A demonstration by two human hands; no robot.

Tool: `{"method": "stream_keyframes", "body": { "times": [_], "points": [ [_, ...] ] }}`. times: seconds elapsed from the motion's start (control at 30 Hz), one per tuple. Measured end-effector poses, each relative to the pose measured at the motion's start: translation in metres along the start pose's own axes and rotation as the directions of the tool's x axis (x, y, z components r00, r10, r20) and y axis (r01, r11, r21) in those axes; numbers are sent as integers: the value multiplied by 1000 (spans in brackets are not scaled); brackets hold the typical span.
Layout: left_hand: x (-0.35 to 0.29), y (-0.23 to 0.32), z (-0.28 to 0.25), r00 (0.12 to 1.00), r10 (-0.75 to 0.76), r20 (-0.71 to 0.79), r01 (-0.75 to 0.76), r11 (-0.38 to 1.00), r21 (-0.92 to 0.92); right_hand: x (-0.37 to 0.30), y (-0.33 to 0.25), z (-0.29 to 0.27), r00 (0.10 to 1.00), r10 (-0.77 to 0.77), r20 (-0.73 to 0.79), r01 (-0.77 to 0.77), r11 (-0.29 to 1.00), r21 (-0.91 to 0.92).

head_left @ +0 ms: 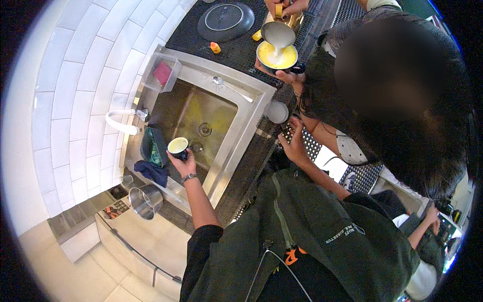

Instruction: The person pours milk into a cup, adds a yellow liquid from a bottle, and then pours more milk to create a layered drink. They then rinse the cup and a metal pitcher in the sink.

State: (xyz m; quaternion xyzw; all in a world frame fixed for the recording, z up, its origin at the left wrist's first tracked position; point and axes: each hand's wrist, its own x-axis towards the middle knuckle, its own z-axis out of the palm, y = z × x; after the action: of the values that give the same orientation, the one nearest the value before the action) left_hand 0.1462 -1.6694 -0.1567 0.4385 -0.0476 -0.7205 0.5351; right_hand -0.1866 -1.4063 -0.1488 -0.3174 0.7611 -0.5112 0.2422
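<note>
Hands (185,165) apart, cup (178,148) over open sink (221,108).

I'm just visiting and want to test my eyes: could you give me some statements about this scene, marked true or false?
1. The left hand holds a cup over the sink. True.
2. The pink sponge lies in the basin. False: the pink sponge is in a clear tub.
3. A spoon lies on the sink's rim. True.
4. The right hand grips the white faucet. False: the right hand is across the sink from the white faucet.
5. White liquid pours from a grey pitcher into another cup. True.
</note>
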Motion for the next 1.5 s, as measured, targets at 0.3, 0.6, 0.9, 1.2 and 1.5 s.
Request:
{"method": "stream_keyframes", "body": {
  "times": [0.3, 0.6, 0.9, 1.2, 1.5],
  "points": [
    [-47, -5, 16, 954, -83, 287, 134, 977, -164, -1, -5, -5, 987, 159, 19, -159, 985, 68],
    [-92, 4, 64, 993, 88, 77, -100, 982, 162, 4, 1, 4, 999, 29, -30, -30, 999, -42],
    [-75, -22, 37, 986, -98, 132, 64, 968, 242, 11, -7, 5, 995, 81, -52, -83, 996, -41],
    [-67, -26, 19, 975, -205, 83, 178, 950, 255, 14, 4, 6, 967, 233, 103, -241, 968, 73],
    [-92, -31, 37, 983, -175, 48, 155, 945, 288, -28, 22, -3, 858, 512, 44, -514, 851, 110]
  ]
}}
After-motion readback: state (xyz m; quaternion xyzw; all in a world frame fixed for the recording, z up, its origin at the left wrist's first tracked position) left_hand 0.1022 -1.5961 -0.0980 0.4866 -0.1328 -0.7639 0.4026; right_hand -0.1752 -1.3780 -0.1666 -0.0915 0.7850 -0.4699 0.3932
